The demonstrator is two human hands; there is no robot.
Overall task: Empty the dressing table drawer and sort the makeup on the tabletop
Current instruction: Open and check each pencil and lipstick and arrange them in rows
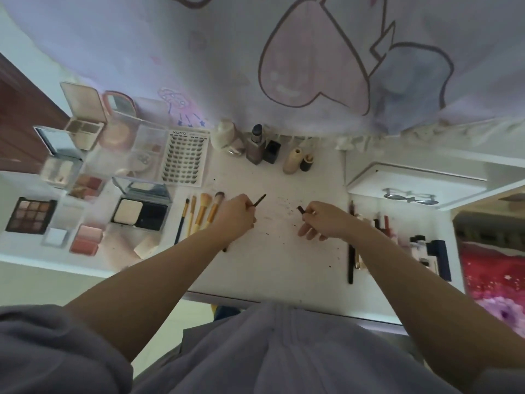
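My left hand [235, 216] pinched a thin dark pencil [259, 201], its tip rising beyond my knuckles; my right hand [322, 220] pinched its short cap [301, 209], lower fingers loose. The two pieces stood apart over the white tabletop [272, 260]. The step appeared to be sorting, brushes [200, 213] just left of my left fingers. Next, probably, recapping called for aligned ends.

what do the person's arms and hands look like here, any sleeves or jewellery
Both forearms are bare from elbow to wrist. The left hand and right hand wear no gloves, and no rings, watch or bracelets show. The sleeves are a soft greyish-lilac fabric, pushed up and bunched near the elbows, matching the loose top over the person's front. The nails are too small to judge.
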